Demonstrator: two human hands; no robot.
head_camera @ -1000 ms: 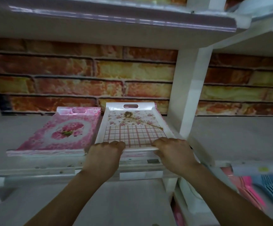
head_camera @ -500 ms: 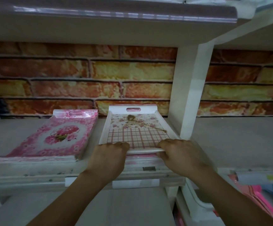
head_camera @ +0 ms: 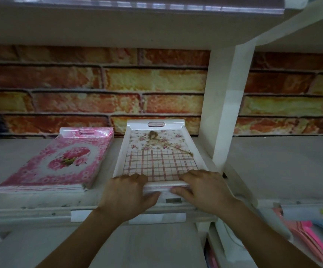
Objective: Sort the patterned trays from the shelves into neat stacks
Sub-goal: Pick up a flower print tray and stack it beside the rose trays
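- The checked tray (head_camera: 157, 151), white-rimmed with a floral band at its far end and a pink grid at its near end, lies on the white shelf (head_camera: 40, 202), top of a small stack whose pink edges show under its near rim.
- Its far handle slot sits close to the brick-pattern wall (head_camera: 98, 88); its right side runs just beside the white upright post (head_camera: 226, 105).
- The left hand (head_camera: 126, 194) grips the near rim at the tray's left corner: fingers curl over the top of the rim onto the grid, the thumb lies along the front of the stack below.
- The right hand (head_camera: 205, 187) grips the same rim at the right corner, fingers hooked over the top edge, thumb pressed against the stack's front face.
- The near rim thus lies between fingers above and thumbs below on both sides; a short bare stretch of rim shows between the two hands.
- To the left, apart from the checked tray, a stack of pink rose trays (head_camera: 60, 163) lies on the same shelf, turned upside down and slightly askew.
- At the lower right, on a lower level, pink and blue plastic items (head_camera: 311, 235) lie blurred; what they are cannot be told.
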